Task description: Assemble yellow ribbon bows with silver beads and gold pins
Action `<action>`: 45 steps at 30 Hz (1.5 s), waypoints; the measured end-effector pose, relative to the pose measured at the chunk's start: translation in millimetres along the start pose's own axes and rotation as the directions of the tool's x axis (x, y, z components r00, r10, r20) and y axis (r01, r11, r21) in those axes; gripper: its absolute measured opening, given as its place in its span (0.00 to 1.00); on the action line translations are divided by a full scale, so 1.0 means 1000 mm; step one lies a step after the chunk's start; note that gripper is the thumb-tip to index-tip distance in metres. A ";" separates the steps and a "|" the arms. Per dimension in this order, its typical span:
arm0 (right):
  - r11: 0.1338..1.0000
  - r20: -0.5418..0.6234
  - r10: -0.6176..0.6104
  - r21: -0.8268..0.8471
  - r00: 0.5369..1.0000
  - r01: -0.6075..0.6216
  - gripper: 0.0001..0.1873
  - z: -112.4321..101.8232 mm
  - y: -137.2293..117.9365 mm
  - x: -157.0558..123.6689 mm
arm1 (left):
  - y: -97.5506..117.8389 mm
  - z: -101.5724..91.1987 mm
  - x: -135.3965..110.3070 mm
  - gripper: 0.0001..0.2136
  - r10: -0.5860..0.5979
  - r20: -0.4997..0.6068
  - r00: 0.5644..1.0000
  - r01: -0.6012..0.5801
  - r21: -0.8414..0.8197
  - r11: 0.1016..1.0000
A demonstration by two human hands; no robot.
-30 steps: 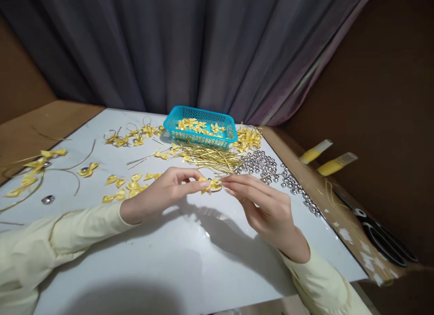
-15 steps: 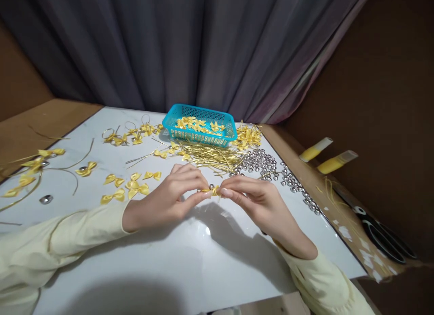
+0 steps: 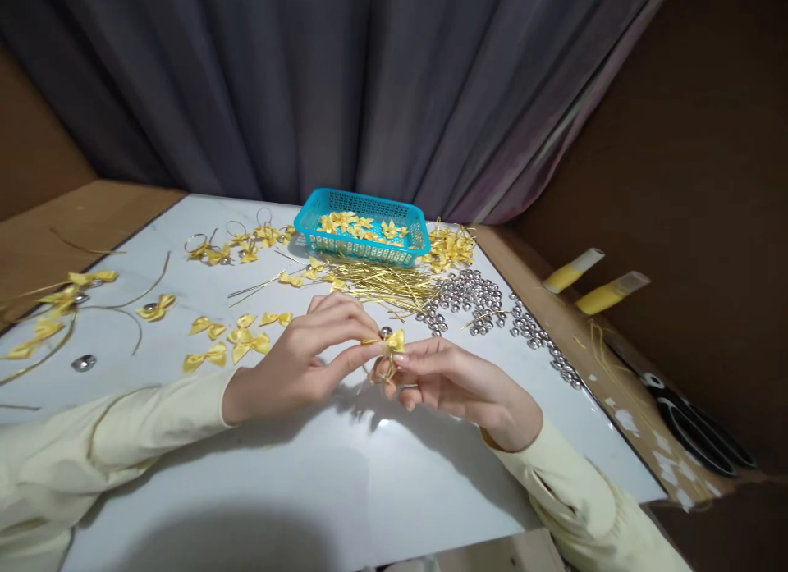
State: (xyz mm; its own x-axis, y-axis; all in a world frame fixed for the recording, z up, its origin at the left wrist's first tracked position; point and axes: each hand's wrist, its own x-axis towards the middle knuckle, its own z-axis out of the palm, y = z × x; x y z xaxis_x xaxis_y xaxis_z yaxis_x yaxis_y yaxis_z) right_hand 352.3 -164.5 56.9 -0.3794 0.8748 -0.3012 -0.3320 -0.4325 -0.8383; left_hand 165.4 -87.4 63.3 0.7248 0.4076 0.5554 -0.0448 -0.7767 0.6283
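Observation:
Between my hands is a yellow ribbon bow [image 3: 396, 340] with a silver bead [image 3: 385, 331] at its middle. My left hand [image 3: 320, 346] pinches the bow's left side between thumb and forefinger. Below the bow, my right hand [image 3: 452, 375] is closed on thin gold wire [image 3: 387, 367] that hangs from it, its lower fingers curled loosely. Several loose yellow bows [image 3: 246, 342] lie on the white board [image 3: 264, 490] to the left of my left hand. Beyond both hands rests a pile of gold wire pieces [image 3: 382, 285].
A turquoise basket [image 3: 363, 248] holding yellow bows stands at the back. Silver beads [image 3: 471, 297] are scattered to the right. Black-handled scissors [image 3: 695, 432] and two yellow tubes [image 3: 612, 293] lie along the right side. Bows with wire [image 3: 61, 297] lie far left.
My right hand has shifted down from the bow's right side, turned palm-up and taken the wire below. The bow is tilted more upright. My left hand keeps its pinch.

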 end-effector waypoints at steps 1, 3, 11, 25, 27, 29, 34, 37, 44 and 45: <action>1.000 -0.016 -0.014 0.004 1.000 0.014 0.04 -0.001 0.001 0.001 | 0.000 -0.001 0.000 0.07 -0.034 -0.007 0.999 0.034 -0.043 0.999; 0.999 -0.051 -0.049 -0.022 0.997 0.048 0.03 -0.004 0.003 0.001 | 0.000 -0.002 0.001 0.06 -0.125 -0.018 0.992 0.121 -0.130 0.984; 0.969 -0.265 -0.223 -0.168 0.938 0.183 0.07 -0.014 0.003 0.001 | -0.004 -0.005 0.002 0.06 -0.340 -0.003 0.941 0.317 -0.348 0.882; 0.577 -0.317 -0.672 -0.790 0.670 0.206 0.08 0.022 -0.010 -0.023 | -0.008 -0.002 0.004 0.07 -0.519 0.127 0.845 0.495 -0.549 0.673; 0.528 -0.287 -0.689 -0.828 0.666 0.190 0.07 0.022 -0.008 -0.022 | -0.009 -0.002 0.004 0.07 -0.524 0.133 0.841 0.502 -0.554 0.665; 0.507 -0.266 -0.697 -0.839 0.666 0.195 0.07 0.022 -0.007 -0.022 | -0.009 -0.002 0.004 0.07 -0.534 0.139 0.834 0.508 -0.571 0.645; 0.487 -0.235 -0.718 -0.842 0.655 0.231 0.07 0.023 -0.007 -0.024 | -0.009 -0.002 0.004 0.07 -0.560 0.155 0.814 0.524 -0.613 0.591; 0.517 -0.232 -0.676 -0.825 0.699 0.227 0.07 0.024 -0.007 -0.023 | -0.010 -0.001 0.003 0.06 -0.547 0.165 0.820 0.518 -0.621 0.589; 0.638 -0.277 -0.590 -0.736 0.758 0.228 0.08 0.026 -0.003 -0.016 | -0.008 0.000 0.003 0.08 -0.572 0.191 0.798 0.546 -0.630 0.552; 0.648 -0.281 -0.584 -0.727 0.762 0.228 0.08 0.027 -0.003 -0.016 | -0.006 0.001 0.004 0.08 -0.581 0.218 0.784 0.561 -0.650 0.513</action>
State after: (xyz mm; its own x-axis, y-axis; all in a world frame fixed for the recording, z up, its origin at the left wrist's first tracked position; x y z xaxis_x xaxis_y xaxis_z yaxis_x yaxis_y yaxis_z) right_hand 336.3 -182.9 76.6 0.1474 0.9802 0.1321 0.3258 0.0780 -0.9422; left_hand 168.9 -81.1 61.1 0.7444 0.6659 -0.0485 -0.0629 0.1423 0.9878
